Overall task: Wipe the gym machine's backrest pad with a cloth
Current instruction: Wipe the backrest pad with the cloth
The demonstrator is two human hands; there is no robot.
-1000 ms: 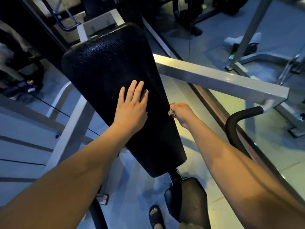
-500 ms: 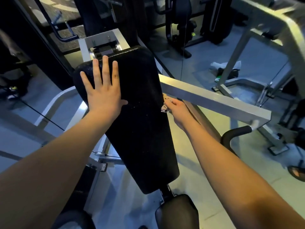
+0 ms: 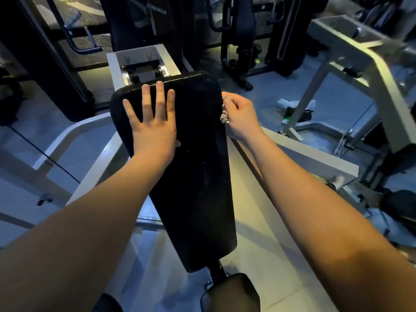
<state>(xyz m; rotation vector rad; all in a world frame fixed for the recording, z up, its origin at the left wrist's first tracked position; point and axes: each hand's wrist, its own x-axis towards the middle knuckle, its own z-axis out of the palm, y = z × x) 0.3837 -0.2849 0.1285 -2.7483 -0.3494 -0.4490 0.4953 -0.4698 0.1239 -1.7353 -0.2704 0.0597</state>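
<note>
Cloth [image 3: 224,115] is seen only in part. A small, pale, crumpled wad is pinched in the curled fingers of the right hand [image 3: 242,119] and held against the right edge of the backrest pad [image 3: 198,176], near its top; the rest is hidden by the fingers. The left hand [image 3: 153,124] is laid flat on the upper left of the pad, its fingers straight and spread, and only the tip of its thumb is shown.

The black pad is tilted away from the camera. Below its narrow lower end a seat pad [image 3: 231,293] is cut off by the bottom edge. Behind the pad's top, a grey bracket [image 3: 139,61] is seen with dark parts that are hard to make out. A grey frame bar [image 3: 315,161] is partly covered by the right forearm. At the far right a second frame [image 3: 364,64] is blurred. A pale bundle [image 3: 295,103] is seen on the floor beyond, too small to be identified.

Counted: one backrest pad, one cloth, two hands, one seat pad.
</note>
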